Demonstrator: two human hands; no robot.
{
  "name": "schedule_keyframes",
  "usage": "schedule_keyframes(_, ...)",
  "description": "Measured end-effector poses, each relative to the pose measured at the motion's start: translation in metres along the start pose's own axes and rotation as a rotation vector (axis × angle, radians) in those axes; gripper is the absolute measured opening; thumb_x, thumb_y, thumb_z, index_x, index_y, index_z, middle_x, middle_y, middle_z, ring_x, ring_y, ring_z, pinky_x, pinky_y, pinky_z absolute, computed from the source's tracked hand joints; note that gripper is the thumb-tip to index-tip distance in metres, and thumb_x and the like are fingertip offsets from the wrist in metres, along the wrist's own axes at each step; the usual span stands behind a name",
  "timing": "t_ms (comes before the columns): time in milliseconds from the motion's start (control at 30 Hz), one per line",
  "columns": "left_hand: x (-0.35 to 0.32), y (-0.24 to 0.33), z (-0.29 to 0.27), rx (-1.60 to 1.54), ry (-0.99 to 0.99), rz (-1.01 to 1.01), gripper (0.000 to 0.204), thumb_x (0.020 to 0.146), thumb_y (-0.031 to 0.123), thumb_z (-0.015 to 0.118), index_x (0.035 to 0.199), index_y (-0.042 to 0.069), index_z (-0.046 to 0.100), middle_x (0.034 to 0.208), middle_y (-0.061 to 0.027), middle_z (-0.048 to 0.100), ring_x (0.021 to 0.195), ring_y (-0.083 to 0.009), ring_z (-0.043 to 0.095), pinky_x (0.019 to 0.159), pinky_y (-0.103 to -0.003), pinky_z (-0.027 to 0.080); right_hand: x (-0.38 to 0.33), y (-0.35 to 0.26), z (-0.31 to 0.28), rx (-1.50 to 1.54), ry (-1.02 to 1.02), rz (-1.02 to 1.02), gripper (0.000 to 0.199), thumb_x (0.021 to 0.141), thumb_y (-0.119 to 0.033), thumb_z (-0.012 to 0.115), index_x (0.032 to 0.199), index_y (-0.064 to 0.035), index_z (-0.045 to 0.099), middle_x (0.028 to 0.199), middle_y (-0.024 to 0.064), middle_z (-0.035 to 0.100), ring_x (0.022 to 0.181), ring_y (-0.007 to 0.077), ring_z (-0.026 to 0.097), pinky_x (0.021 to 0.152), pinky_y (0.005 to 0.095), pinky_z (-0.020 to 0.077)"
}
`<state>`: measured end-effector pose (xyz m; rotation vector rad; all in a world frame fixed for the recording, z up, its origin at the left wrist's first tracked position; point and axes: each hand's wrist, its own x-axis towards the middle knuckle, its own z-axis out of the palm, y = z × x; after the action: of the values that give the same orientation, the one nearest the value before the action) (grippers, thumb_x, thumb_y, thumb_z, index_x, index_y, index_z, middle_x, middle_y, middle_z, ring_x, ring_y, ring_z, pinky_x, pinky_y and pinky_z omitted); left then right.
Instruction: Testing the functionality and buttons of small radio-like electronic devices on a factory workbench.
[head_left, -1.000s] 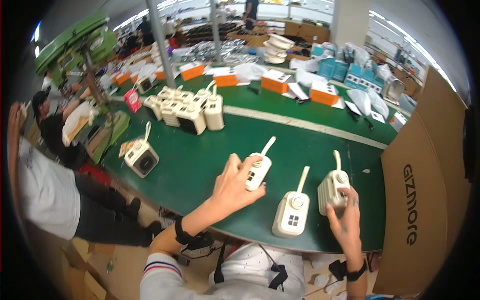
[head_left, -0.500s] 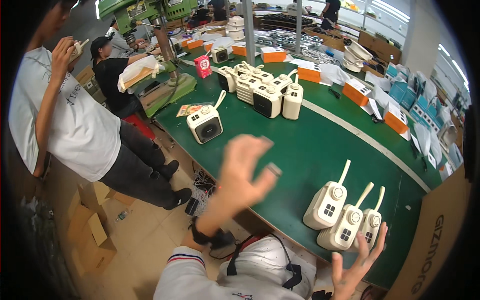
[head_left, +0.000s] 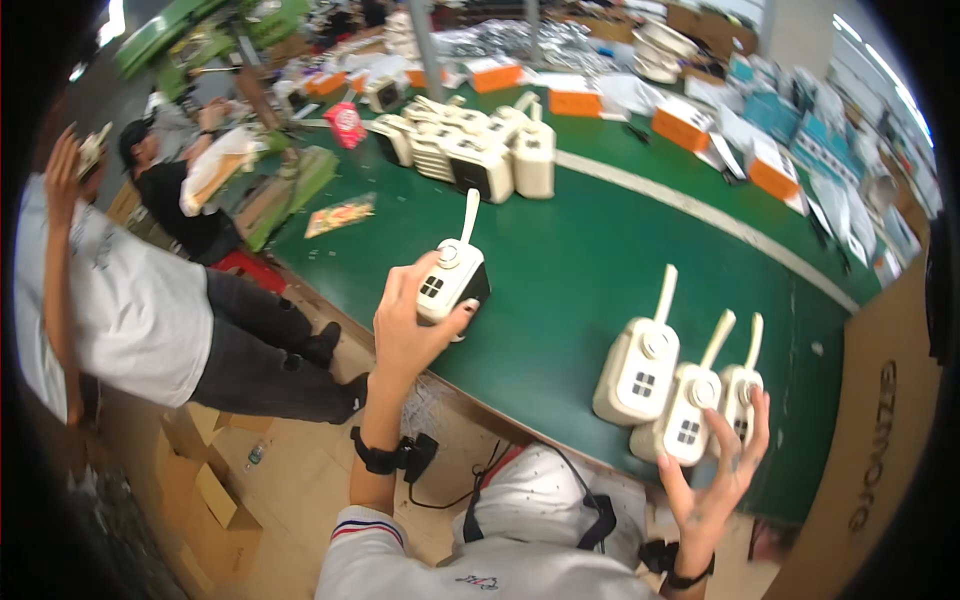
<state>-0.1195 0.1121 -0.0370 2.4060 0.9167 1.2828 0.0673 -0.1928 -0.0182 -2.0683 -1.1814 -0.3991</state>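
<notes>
My left hand (head_left: 405, 325) is wrapped round a small cream portable speaker (head_left: 455, 265) near the table's front edge. That speaker has a knob, a dark four-part button panel and a strap standing up; its dark front is turned to the right. At the right, three like speakers stand close together: a left one (head_left: 638, 375), a middle one (head_left: 690, 400) and a right one (head_left: 739, 390). My right hand (head_left: 715, 490) has its fingers spread against the near side of the middle and right ones. Whether it presses on them is unclear.
More cream speakers (head_left: 480, 150) stand grouped at the back of the green table (head_left: 560, 270). A flat printed packet (head_left: 340, 215) and a pink pack (head_left: 345, 125) lie left of them. A large carton (head_left: 870, 430) borders the right side. Another person (head_left: 140, 300) stands at left.
My left hand has moved left and closed on the speaker, which has come nearer and turned. My right hand has moved up against the right-hand speakers. The whole view has shifted.
</notes>
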Motion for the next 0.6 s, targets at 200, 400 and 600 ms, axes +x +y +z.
schedule_keyframes(200,-0.021,0.081,0.039,-0.068,-0.142,0.228,0.074,0.058,0.04,0.083,0.123,0.017,0.057,0.128,-0.0158,0.051,0.094,-0.0322,0.063,0.071,-0.037,0.055,0.005,0.009,0.003,0.041,0.001,-0.029,0.058,0.06,-0.038,0.084,0.104,-0.0053,0.063,0.141,0.0236,0.034,0.13,0.0443,0.032,0.104,0.0524,0.0278)
schedule_keyframes(400,-0.032,0.11,0.049,-0.11,-0.231,0.308,0.088,0.054,0.056,0.079,0.126,0.013,0.055,0.128,-0.0222,0.049,0.1,-0.0339,0.062,0.075,-0.036,0.055,0.001,0.016,0.006,-0.005,0.056,-0.024,0.058,0.058,-0.042,0.082,0.104,-0.0104,0.066,0.138,0.0206,0.04,0.126,0.0422,0.035,0.102,0.0489,0.0314)
schedule_keyframes(600,-0.042,0.116,0.059,-0.135,-0.158,0.298,0.089,0.049,0.047,0.084,0.124,0.011,0.055,0.123,-0.0234,0.053,0.102,-0.0349,0.061,0.078,-0.037,0.054,-0.002,0.023,0.012,-0.049,0.094,-0.041,0.059,0.056,-0.043,0.081,0.104,-0.0124,0.066,0.136,0.0192,0.043,0.121,0.0392,0.04,0.098,0.0466,0.0362)
